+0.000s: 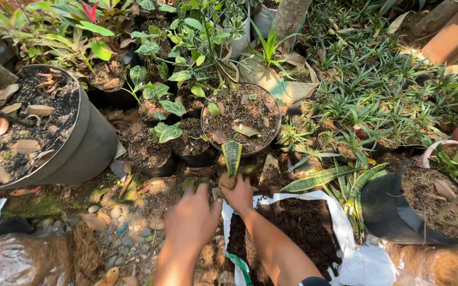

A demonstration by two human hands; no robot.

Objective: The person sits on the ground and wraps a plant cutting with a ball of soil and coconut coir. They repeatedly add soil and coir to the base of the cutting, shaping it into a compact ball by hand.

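Hands first: your right hand [238, 195] is clenched around the base of a small snake plant cutting [232, 157], a short upright blade of striped green with yellow margins, whose brown root clump shows just above your fingers. Your left hand [191, 220] lies just beside it, back to the camera, fingers curled down toward the ground near the plant's base; whether it grips anything you cannot tell from this view. The cutting stands upright between the two hands, just in front of a round pot of soil and dry leaves [241, 117] and above the open white sack of dark potting mix [292, 228], which lies under your right forearm. By the look of it, the step in hand is lifting or steadying the cutting by its roots, with nothing yet settled into a container. The next move calls for a firm but gentle hold low on the root clump, so the blade stays upright and does not bend. To the left sits a large grey pot [83, 143] scattered with dry leaves, small black pots of variegated leafy plants [157, 132] cluster behind your left hand, and a black grow bag [398, 212] with longer snake plant leaves [324, 177] stands to the right.
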